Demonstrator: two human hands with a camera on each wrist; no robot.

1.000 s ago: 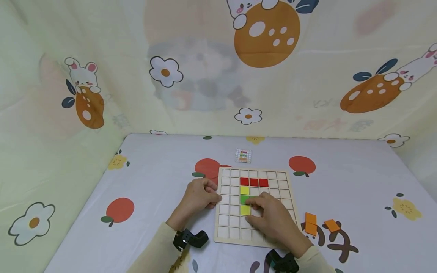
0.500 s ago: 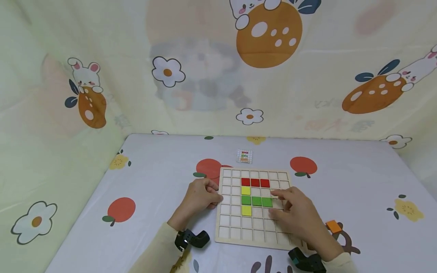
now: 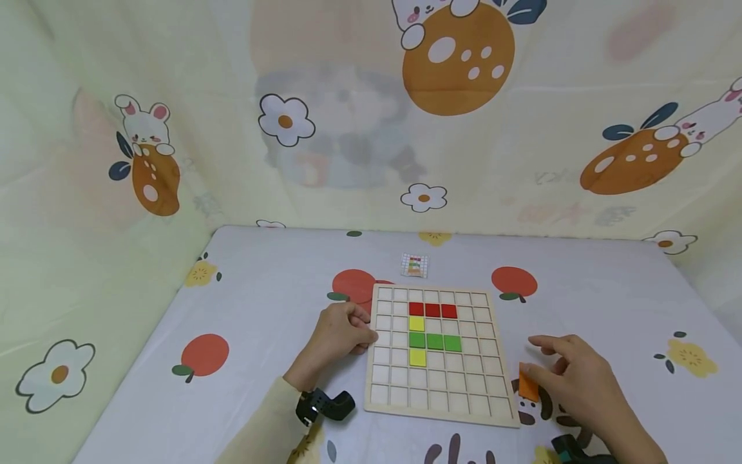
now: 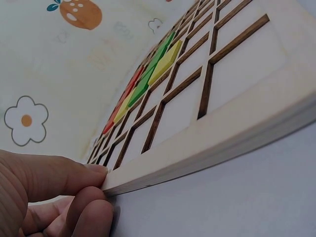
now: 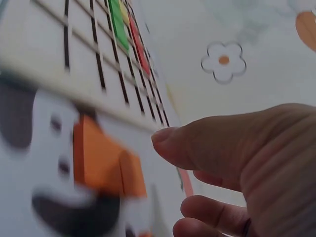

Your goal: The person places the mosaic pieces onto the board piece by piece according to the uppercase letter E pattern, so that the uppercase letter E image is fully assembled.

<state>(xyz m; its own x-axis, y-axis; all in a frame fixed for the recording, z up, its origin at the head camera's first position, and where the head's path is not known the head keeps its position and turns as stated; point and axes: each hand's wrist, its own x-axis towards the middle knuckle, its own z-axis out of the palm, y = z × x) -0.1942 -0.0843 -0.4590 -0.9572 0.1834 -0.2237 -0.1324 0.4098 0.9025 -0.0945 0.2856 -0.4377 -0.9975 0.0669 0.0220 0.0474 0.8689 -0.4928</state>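
Note:
A square wooden grid board (image 3: 440,419) lies on the table. It bears a row of red tiles (image 3: 432,310), an upper yellow tile (image 3: 416,323), a row of green tiles (image 3: 435,341) and a lower yellow tile (image 3: 417,357). My left hand (image 3: 341,332) pinches the board's left edge, its thumb at the rim in the left wrist view. Right of the board, my right hand (image 3: 585,377) hovers at the orange tiles (image 3: 529,389), thumb and fingers apart, nothing between them. In the right wrist view two orange tiles (image 5: 101,160) lie side by side beside the thumb.
A small printed card (image 3: 415,265) with a coloured grid pattern lies behind the board. The table (image 3: 278,277) wears a fruit-print cloth, and a patterned curtain (image 3: 342,206) hangs behind and at the sides. A dark device (image 3: 324,407) is strapped on the left wrist.
My right hand has left the board, moving right to the orange tiles. Two more green tiles show beside the first, compared with one second ago. My left hand has stayed at the board's edge.

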